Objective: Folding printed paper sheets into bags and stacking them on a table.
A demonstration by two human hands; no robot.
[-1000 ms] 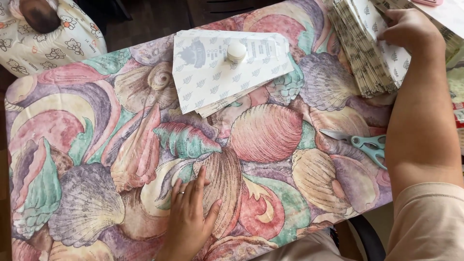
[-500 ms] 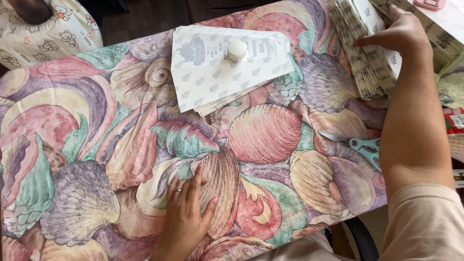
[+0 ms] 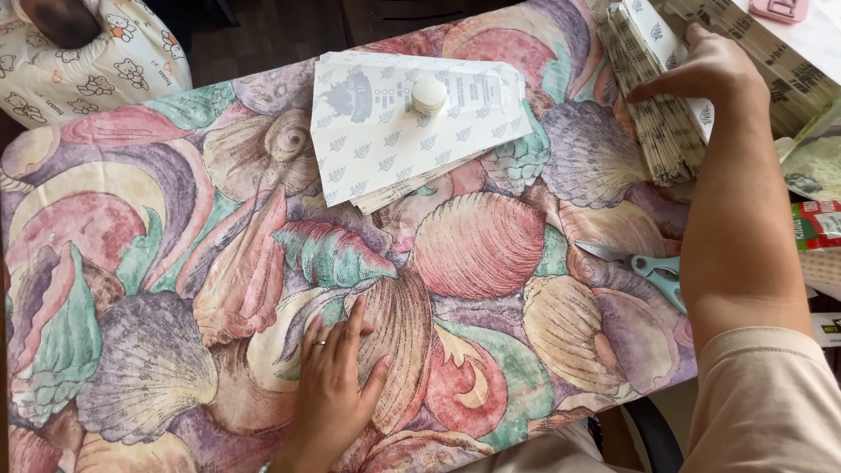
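— What's nearest me?

— My left hand (image 3: 337,385), fingers spread wide and flat on the shell-patterned tablecloth (image 3: 158,263), close to the near edge. Open cloth lies all around it.

— And further out?

— Teal-handled scissors (image 3: 644,267) beside my right forearm, near the right edge. Mid-table, a fanned pile of pale printed paper sheets (image 3: 385,131) under a round white cap (image 3: 428,94).

— The right hand?

— My right hand (image 3: 705,74) presses, fingers loosely curved, on the thick stack of folded patterned papers (image 3: 657,114) at the far right corner.
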